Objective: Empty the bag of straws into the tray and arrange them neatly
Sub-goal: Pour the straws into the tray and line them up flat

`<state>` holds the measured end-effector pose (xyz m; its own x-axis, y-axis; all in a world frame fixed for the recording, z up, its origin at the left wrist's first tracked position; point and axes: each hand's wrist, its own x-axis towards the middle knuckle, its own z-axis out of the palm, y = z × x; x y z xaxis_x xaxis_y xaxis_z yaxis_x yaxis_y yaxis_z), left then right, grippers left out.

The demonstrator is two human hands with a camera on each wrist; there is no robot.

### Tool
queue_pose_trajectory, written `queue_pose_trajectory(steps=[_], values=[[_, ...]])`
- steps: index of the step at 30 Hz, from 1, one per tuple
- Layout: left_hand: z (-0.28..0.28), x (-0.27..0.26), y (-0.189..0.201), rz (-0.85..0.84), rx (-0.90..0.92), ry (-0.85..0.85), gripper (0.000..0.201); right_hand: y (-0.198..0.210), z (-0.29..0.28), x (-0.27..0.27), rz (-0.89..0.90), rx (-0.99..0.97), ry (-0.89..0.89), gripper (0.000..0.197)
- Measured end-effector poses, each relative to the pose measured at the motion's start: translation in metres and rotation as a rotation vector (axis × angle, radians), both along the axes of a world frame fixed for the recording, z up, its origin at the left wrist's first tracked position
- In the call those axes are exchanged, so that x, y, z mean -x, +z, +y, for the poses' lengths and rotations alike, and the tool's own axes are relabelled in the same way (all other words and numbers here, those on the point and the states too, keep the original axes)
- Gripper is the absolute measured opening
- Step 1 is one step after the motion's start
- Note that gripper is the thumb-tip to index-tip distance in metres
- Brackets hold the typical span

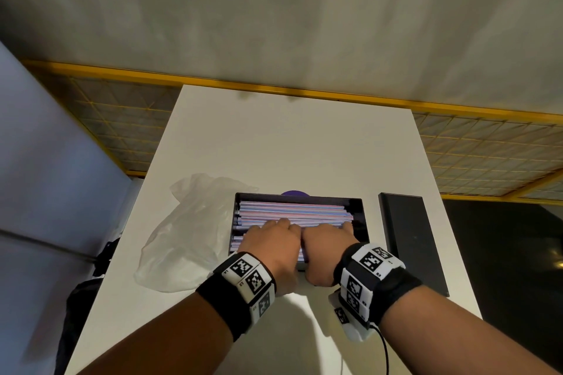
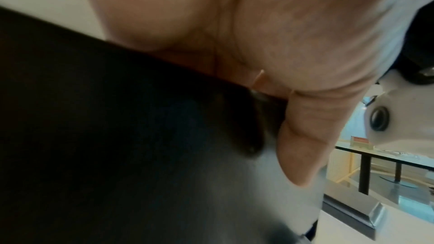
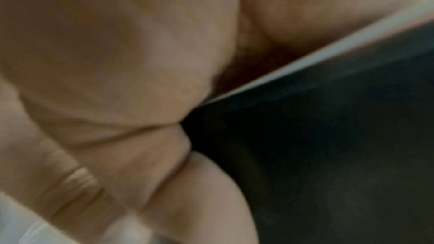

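Observation:
A black tray [image 1: 300,198] sits mid-table, filled with pink and blue straws [image 1: 292,211] that lie side by side across it. My left hand [image 1: 269,231] and right hand [image 1: 329,234] are next to each other over the tray's near half, with their fingers resting on the straws. The fingertips are hidden. In the left wrist view the thumb [image 2: 305,146] points down the outside of the tray's dark near wall [image 2: 117,118]. In the right wrist view the palm [image 3: 117,62] is close against the same wall [image 3: 340,136]. The empty clear plastic bag [image 1: 189,231] lies crumpled left of the tray.
A flat black lid [image 1: 411,240] lies right of the tray. A purple object [image 1: 295,193] peeks out behind the tray's far wall. The white table [image 1: 289,137] ends at a yellow-framed mesh fence along the back and sides.

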<state>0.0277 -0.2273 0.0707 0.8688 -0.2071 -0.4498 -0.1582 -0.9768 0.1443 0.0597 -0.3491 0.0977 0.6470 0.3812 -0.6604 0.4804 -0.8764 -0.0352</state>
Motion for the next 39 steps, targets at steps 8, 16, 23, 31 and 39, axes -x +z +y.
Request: queue_pose_trajectory(steps=[8, 16, 23, 31, 39], values=[[0.017, 0.003, -0.008, 0.008, -0.059, 0.014, 0.042, -0.009, -0.018, -0.007, -0.046, 0.038, -0.040, 0.017], [0.016, 0.004, -0.008, -0.014, -0.080, 0.015, 0.039, -0.012, -0.016, -0.004, -0.036, 0.014, -0.067, 0.023], [0.015, 0.003, -0.006, 0.029, -0.076, 0.032, 0.034, -0.012, -0.012, -0.001, -0.055, -0.029, -0.041, 0.051], [0.014, 0.001, -0.009, 0.043, -0.047, 0.011, 0.039, -0.008, -0.004, -0.001, -0.018, -0.061, -0.007, 0.034], [0.016, 0.005, -0.002, -0.001, -0.114, 0.015, 0.033, -0.004, -0.011, -0.008, -0.015, 0.076, -0.035, 0.017]])
